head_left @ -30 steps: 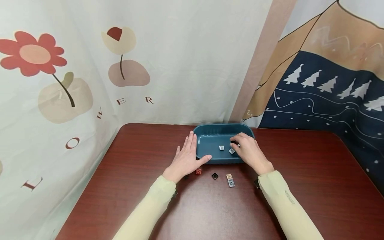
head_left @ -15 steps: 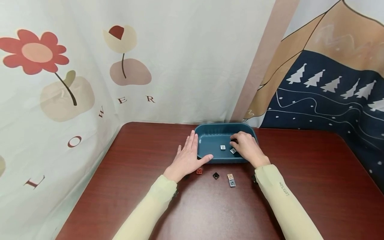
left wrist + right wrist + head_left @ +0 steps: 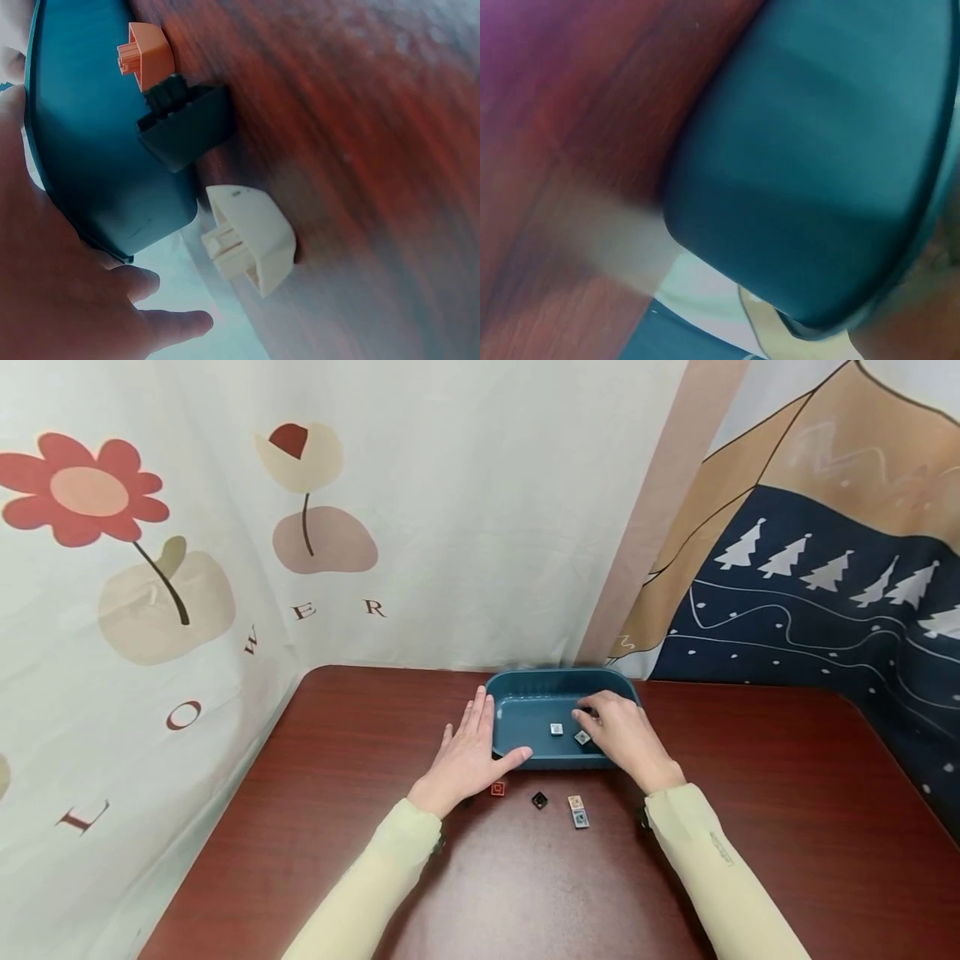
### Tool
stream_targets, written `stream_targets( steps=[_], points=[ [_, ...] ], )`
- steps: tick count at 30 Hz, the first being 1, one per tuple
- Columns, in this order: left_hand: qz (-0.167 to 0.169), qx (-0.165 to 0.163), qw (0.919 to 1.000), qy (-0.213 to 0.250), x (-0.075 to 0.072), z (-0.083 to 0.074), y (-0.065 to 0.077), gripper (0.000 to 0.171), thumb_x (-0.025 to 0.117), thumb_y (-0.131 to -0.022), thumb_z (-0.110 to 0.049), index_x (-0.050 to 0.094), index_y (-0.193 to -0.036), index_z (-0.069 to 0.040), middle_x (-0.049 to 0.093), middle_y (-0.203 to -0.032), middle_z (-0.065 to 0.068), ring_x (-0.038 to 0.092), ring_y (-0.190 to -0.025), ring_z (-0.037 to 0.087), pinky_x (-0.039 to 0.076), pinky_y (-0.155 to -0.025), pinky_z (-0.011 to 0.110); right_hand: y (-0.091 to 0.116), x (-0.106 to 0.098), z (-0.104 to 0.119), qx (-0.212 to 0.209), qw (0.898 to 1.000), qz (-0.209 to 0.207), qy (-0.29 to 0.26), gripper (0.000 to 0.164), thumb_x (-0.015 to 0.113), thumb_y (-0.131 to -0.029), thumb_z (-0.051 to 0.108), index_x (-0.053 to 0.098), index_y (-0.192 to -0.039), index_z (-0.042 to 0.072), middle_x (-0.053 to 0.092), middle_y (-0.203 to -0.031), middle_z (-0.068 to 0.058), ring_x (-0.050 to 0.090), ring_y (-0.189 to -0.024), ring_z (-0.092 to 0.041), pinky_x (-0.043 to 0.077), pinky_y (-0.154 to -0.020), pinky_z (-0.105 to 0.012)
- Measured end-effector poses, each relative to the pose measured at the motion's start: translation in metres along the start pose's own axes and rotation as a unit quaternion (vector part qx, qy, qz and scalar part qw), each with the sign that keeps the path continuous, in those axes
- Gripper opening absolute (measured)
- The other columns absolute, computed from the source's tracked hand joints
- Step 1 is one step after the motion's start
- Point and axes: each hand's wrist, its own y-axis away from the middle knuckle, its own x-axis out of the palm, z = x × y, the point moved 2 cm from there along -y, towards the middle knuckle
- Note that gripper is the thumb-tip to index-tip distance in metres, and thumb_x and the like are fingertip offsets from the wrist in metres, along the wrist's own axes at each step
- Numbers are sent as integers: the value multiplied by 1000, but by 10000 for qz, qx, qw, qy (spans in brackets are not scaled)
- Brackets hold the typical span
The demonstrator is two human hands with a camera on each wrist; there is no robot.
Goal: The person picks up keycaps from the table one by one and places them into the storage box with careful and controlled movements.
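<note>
My left hand (image 3: 468, 753) lies with straight fingers along the left end of a blue-green tray (image 3: 525, 762), thumb over its front rim. My right hand (image 3: 621, 733) reaches over the tray's right side, thumb and fingers bent toward each other. A dark patch shows between them; I cannot tell whether it is a held keycap. On the tray floor are a white keycap (image 3: 557, 729) and a pale grey keycap (image 3: 582, 737) by my right thumb. In the left wrist view, an orange keycap (image 3: 152, 56), a dark keycap (image 3: 189, 124) and a cream keycap (image 3: 255, 236) stand near the tray.
In front of the tray, a red keycap (image 3: 498, 789), a black keycap (image 3: 539, 800), a yellow-orange keycap (image 3: 575, 802) and a blue keycap (image 3: 581, 819) lie on the brown table (image 3: 495, 885). A printed curtain (image 3: 465, 527) hangs behind the table.
My right hand stays over the tray, its thumb and fingertips shifting slightly and its wrist dipping left, then back. The left hand and the keycaps on the table keep their places.
</note>
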Motion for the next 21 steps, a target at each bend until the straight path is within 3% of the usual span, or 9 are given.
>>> stream_targets(
  steps=[7,12,16,21],
  points=[
    [13,0,10000,4,-1,1,1,112,49,-94,-78,5,-166,-5,-9,-174,6,5,-160,29,16,-121,64,22,-7,11,-294,9971,-491,508,45,66,-102,37,68,-135,6,66,-133,-17,63,-121,-37,54,-94,-58],
    [10,-9,10000,18,-1,1,1,112,50,-94,-78,5,-166,-5,-8,-174,6,6,-159,31,16,-121,65,35,-13,20,-616,9929,-917,431,49,67,-102,38,65,-138,6,66,-134,-17,60,-124,-39,47,-103,-60],
    [12,-5,10000,31,0,1,0,112,49,-94,-78,5,-166,-5,-9,-174,6,5,-160,31,16,-121,65,49,-13,28,-974,9864,-1252,432,48,68,-100,36,66,-137,4,66,-134,-17,59,-124,-39,46,-103,-61],
    [45,-19,10000,-10,0,0,0,112,47,-93,-80,3,-166,-6,-10,-174,5,4,-160,30,16,-121,65,64,-13,36,-1074,9852,-1231,514,56,70,-99,37,60,-144,5,64,-138,-17,59,-124,-40,47,-102,-59]
  ],
)
